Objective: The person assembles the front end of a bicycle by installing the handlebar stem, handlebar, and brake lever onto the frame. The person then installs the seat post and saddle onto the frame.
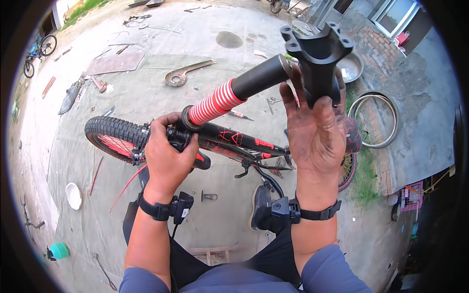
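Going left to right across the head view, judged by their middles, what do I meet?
White dish, left hand, red-and-white striped sleeve, black tube, right hand, wheel ring on the ground, pink crate.

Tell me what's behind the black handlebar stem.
Behind the black stem, part of the right hand shows; farther back, a metal basin peeks out at right. Stem and hand cover the basin's left part.

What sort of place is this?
Probably a yard used as an open-air bike workshop: a bicycle, a loose hand tool lying beyond it, and grass growing near brickwork.
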Motion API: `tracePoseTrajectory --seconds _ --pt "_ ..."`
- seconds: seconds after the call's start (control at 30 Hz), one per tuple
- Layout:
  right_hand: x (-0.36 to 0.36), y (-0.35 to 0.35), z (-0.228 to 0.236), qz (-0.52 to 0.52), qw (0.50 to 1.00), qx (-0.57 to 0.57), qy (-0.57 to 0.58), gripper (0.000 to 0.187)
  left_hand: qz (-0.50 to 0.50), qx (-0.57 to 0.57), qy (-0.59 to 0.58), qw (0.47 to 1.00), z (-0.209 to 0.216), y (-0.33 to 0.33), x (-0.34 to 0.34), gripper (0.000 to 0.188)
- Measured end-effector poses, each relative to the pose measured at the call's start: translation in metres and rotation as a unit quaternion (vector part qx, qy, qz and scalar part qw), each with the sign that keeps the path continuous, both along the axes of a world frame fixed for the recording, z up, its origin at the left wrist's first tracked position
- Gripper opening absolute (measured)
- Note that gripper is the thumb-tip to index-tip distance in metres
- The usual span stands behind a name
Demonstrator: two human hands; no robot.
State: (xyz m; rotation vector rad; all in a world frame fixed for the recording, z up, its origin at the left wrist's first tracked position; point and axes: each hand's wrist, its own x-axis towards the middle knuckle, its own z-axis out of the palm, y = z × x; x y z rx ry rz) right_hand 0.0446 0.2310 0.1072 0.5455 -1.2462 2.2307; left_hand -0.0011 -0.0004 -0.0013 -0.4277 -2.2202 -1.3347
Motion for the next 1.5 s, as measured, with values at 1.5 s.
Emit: tracePoseTrajectory --seconds 1.5 --pt "-0.030 -0.007 0.023 0.067 0.997 0.047 0.006 0.058 0.001 -0.003 0.005 1.000 0.000 0.000 -0.001 0.052"
